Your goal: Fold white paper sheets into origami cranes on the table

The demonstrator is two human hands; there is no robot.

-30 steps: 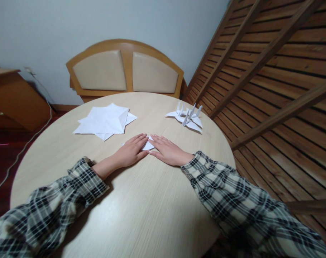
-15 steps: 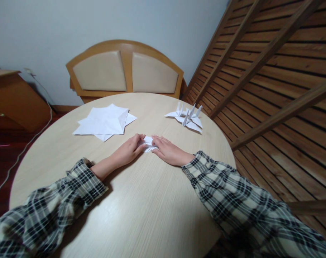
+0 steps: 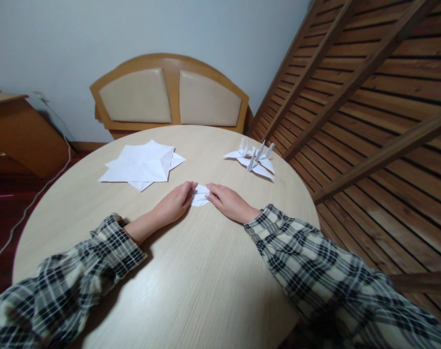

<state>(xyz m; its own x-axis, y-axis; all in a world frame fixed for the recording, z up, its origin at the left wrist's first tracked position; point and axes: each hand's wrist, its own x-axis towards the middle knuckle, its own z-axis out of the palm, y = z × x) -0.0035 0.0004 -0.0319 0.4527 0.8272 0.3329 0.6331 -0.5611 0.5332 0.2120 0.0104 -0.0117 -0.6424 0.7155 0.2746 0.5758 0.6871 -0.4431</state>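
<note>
Holding a small piece of folded paper [image 3: 200, 197] at the centre of the frame, flat on or just above the pale round table [image 3: 191, 281]; cannot tell which. Closed on its left end with the left hand [image 3: 179, 198], thumb and fingers curled together; pinched on its right end with the right hand [image 3: 228, 199], thumb below the fingertips. Cannot tell how firmly, with both ends of the paper hidden under the hands.

Left of centre, above the left hand and apart from it: a stack of white sheets [image 3: 140, 162], overlapping at angles, corners jutting like a star. Right of centre, above the right hand and well apart from the stack: a cluster of paper cranes [image 3: 257, 164], close together near the table's edge, too crowded to count.

Across the lower left and lower right, blocking parts of the table: checked sleeves [image 3: 315, 257]. Beyond the table's far edge, a padded wooden headboard [image 3: 175, 92]. Filling the upper right, slanted wooden slats [image 3: 373, 126]. At far left, a brown desk [image 3: 22, 133] and a pale cable [image 3: 24, 211] trailing down the frame.
</note>
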